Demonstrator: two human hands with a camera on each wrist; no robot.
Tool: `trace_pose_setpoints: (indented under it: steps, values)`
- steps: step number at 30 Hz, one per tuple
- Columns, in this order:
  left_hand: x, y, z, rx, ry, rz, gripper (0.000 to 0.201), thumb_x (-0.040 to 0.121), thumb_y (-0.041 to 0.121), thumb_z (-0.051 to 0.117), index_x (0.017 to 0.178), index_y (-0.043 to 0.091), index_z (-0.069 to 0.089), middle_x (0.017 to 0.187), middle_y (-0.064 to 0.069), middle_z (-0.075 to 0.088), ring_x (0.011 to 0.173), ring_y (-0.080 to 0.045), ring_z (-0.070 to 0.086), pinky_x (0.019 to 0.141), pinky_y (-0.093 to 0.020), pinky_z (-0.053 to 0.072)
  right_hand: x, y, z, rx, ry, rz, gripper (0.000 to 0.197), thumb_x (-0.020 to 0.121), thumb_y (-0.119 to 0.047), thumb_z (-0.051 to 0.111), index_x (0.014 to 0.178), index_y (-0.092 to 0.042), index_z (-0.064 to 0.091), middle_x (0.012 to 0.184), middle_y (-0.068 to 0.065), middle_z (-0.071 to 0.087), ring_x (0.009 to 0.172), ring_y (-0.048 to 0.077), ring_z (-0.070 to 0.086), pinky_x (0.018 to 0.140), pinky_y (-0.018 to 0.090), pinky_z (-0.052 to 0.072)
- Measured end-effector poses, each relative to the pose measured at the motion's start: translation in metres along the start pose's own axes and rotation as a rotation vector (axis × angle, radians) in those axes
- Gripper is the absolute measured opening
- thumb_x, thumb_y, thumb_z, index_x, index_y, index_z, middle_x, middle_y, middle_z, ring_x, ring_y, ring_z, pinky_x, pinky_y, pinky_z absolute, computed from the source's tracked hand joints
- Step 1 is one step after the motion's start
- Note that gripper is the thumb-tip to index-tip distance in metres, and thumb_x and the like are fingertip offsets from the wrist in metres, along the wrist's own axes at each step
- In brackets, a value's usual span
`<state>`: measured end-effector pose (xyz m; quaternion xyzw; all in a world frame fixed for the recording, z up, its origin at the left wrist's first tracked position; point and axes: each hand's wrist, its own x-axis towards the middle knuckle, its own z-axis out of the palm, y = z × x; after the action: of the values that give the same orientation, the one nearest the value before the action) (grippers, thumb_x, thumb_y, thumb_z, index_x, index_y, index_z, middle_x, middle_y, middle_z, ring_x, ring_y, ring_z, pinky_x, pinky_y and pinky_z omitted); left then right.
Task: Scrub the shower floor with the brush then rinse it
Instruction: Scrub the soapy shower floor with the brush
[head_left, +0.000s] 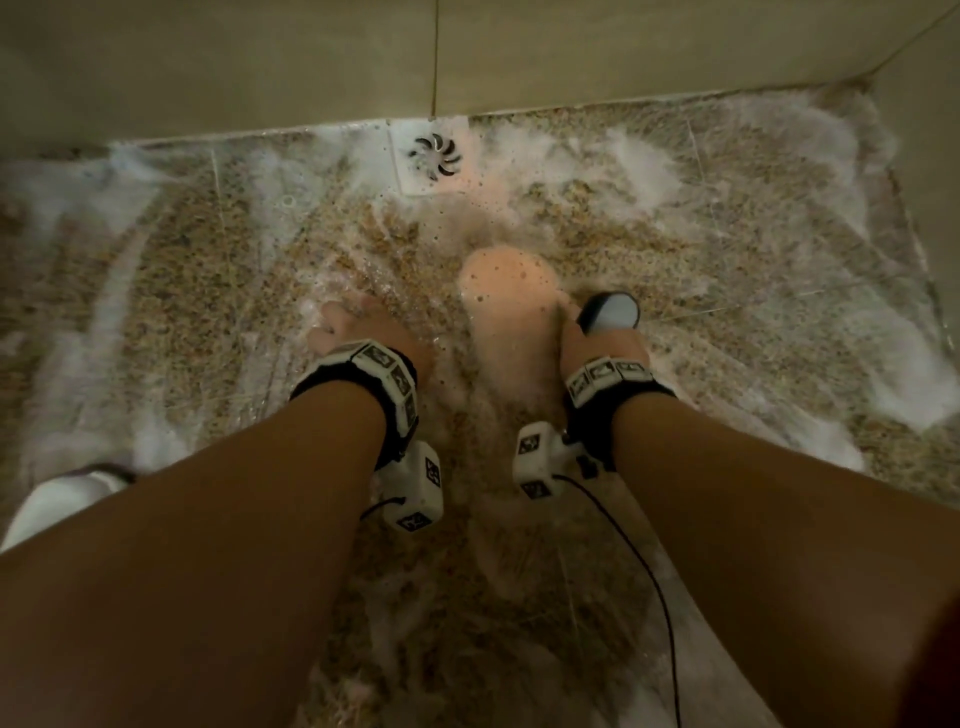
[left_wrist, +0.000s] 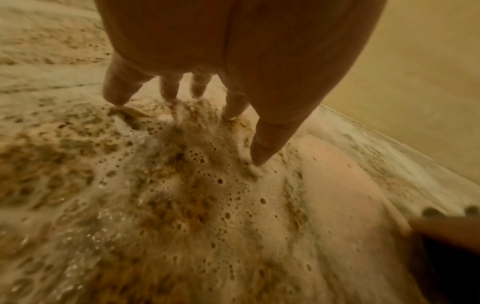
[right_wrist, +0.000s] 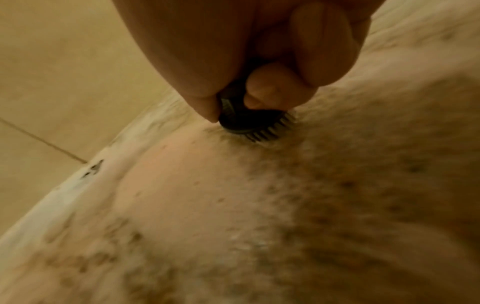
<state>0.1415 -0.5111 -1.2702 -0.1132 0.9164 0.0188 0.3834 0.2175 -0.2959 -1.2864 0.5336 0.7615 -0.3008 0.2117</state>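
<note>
While foam spreads over the speckled shower floor (head_left: 218, 270), my right hand (head_left: 597, 340) is clenched around the dark brush (right_wrist: 244, 120), thumb and curled fingers wrapping its body, its bristles down on the wet floor. In the head view its pale round end (head_left: 618, 310) shows at about two o'clock from my right wrist. My left hand (head_left: 358, 332) holds nothing: its fingers (left_wrist: 116, 90) are straight and spread, tips touching the bubbly floor. The drain (head_left: 435, 156) sits at twelve o'clock, by the tiled wall (head_left: 260, 62). Thick pinkish foam (head_left: 506, 291) lies between my hands.
</note>
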Motion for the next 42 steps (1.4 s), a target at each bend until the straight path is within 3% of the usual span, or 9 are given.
trace_pose_setpoints:
  steps: [5, 10, 17, 19, 22, 28, 35, 39, 42]
  values:
    - [-0.007, -0.015, 0.004, 0.106, 0.041, 0.130, 0.083, 0.101, 0.047, 0.058, 0.164, 0.031, 0.006, 0.170, -0.008, -0.012, 0.152, -0.043, 0.008, 0.119, -0.054, 0.030, -0.013, -0.080, 0.019, -0.110, -0.069, -0.238, 0.065, 0.104, -0.050, 0.042, 0.146, 0.000, 0.042, 0.141, 0.019, 0.053, 0.121, 0.034, 0.055, 0.098, 0.036, 0.047]
    - [-0.003, -0.025, -0.002, 0.132, -0.018, 0.158, 0.094, 0.097, 0.057, 0.059, 0.164, 0.033, -0.002, 0.169, -0.006, -0.020, 0.154, -0.043, 0.003, 0.119, -0.052, 0.034, -0.024, -0.085, -0.018, -0.037, -0.136, -0.268, 0.063, 0.090, -0.067, 0.057, 0.100, -0.005, 0.065, 0.078, 0.007, 0.066, 0.070, 0.027, 0.064, 0.061, 0.032, 0.050]
    - [0.001, -0.029, 0.000, 0.183, -0.040, 0.211, 0.117, 0.084, 0.079, 0.059, 0.164, 0.029, -0.011, 0.169, -0.011, -0.021, 0.155, -0.045, 0.000, 0.125, -0.051, 0.024, -0.073, 0.045, 0.000, -0.179, -0.212, -0.074, 0.064, 0.095, -0.053, 0.061, 0.140, -0.008, 0.050, 0.113, 0.012, 0.066, 0.083, 0.028, 0.064, 0.066, 0.029, 0.048]
    - [0.005, -0.034, -0.003, 0.170, -0.055, 0.230, 0.117, 0.083, 0.077, 0.063, 0.164, 0.032, -0.009, 0.170, -0.008, -0.020, 0.156, -0.042, 0.000, 0.125, -0.052, 0.024, -0.082, 0.036, 0.021, -0.132, -0.209, 0.008, 0.073, 0.093, -0.056, 0.061, 0.143, -0.005, 0.045, 0.114, 0.014, 0.066, 0.079, 0.028, 0.064, 0.057, 0.025, 0.046]
    - [0.007, -0.040, -0.007, 0.187, -0.077, 0.244, 0.107, 0.089, 0.068, 0.064, 0.163, 0.037, -0.006, 0.171, -0.004, -0.018, 0.156, -0.041, 0.003, 0.125, -0.049, 0.024, -0.063, -0.022, 0.040, 0.041, -0.150, -0.067, 0.070, 0.097, -0.053, 0.055, 0.144, -0.003, 0.044, 0.131, 0.016, 0.060, 0.108, 0.032, 0.063, 0.074, 0.029, 0.045]
    - [0.006, -0.041, -0.006, 0.200, -0.067, 0.245, 0.108, 0.089, 0.065, 0.067, 0.163, 0.039, -0.007, 0.171, -0.002, -0.018, 0.155, -0.040, 0.004, 0.123, -0.050, 0.027, -0.032, -0.093, 0.020, 0.411, -0.278, -0.010, 0.053, 0.097, -0.056, 0.053, 0.084, -0.006, 0.066, 0.054, 0.005, 0.065, 0.058, 0.026, 0.062, 0.062, 0.037, 0.049]
    - [0.006, -0.036, -0.010, 0.163, -0.068, 0.241, 0.106, 0.089, 0.065, 0.067, 0.164, 0.035, -0.001, 0.171, -0.004, -0.015, 0.154, -0.044, 0.005, 0.120, -0.053, 0.028, -0.037, 0.013, 0.045, 0.213, -0.183, 0.079, 0.074, 0.081, -0.067, 0.063, 0.118, -0.002, 0.063, 0.093, 0.015, 0.073, 0.078, 0.034, 0.071, 0.063, 0.039, 0.058]
    - [0.012, -0.035, -0.004, 0.172, -0.032, 0.235, 0.097, 0.095, 0.055, 0.065, 0.164, 0.034, 0.001, 0.171, -0.005, -0.013, 0.154, -0.046, 0.010, 0.116, -0.055, 0.035, -0.017, -0.027, 0.039, 0.247, -0.208, -0.031, 0.072, 0.085, -0.067, 0.058, 0.110, 0.000, 0.067, 0.080, 0.013, 0.074, 0.072, 0.033, 0.072, 0.068, 0.046, 0.061]
    - [0.010, -0.036, -0.004, 0.140, -0.032, 0.230, 0.095, 0.096, 0.054, 0.063, 0.164, 0.034, 0.000, 0.172, -0.004, -0.012, 0.154, -0.045, 0.009, 0.117, -0.055, 0.035, -0.018, -0.051, 0.014, 0.191, -0.257, -0.181, 0.063, 0.091, -0.059, 0.064, 0.114, 0.001, 0.063, 0.068, 0.008, 0.070, 0.056, 0.024, 0.066, 0.054, 0.031, 0.055]
